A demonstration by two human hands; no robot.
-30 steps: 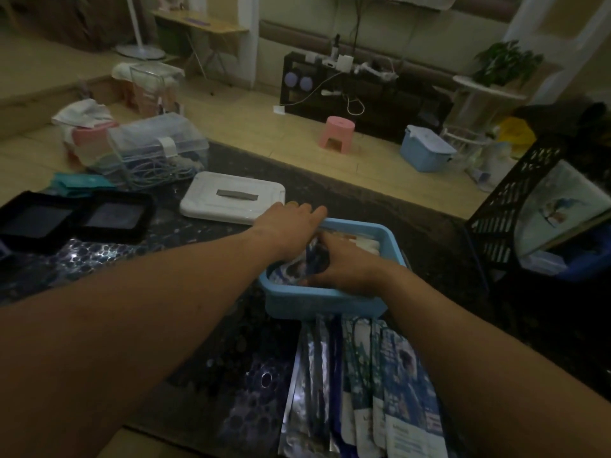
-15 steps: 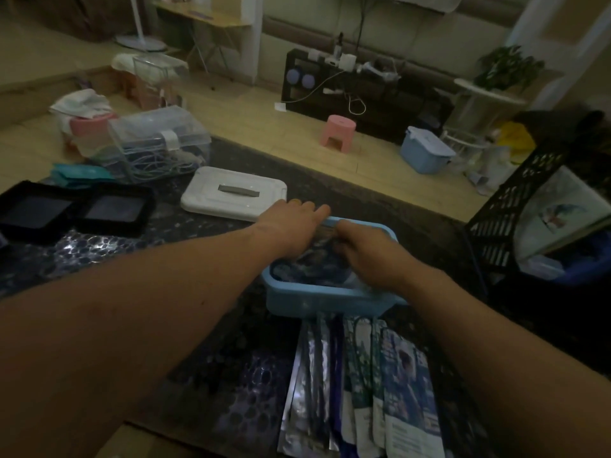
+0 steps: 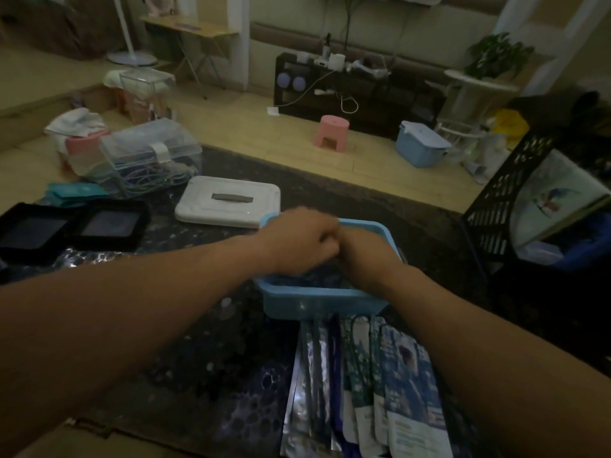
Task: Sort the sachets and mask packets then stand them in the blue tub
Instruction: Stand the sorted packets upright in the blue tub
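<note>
Left hand (image 3: pixel 297 241) and right hand (image 3: pixel 365 254) are touching inside the blue tub (image 3: pixel 317 302). Both grips are curling downward; whether they are pinching anything, I cannot tell.

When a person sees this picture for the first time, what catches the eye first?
The left hand and right hand meet inside the blue tub at the centre of the dark table. Nearer the camera, a fan of mask packets lies flat.

Home living room: pink stool (image 3: pixel 331 131), potted plant (image 3: pixel 496 56), standing fan (image 3: pixel 130 44).
</note>
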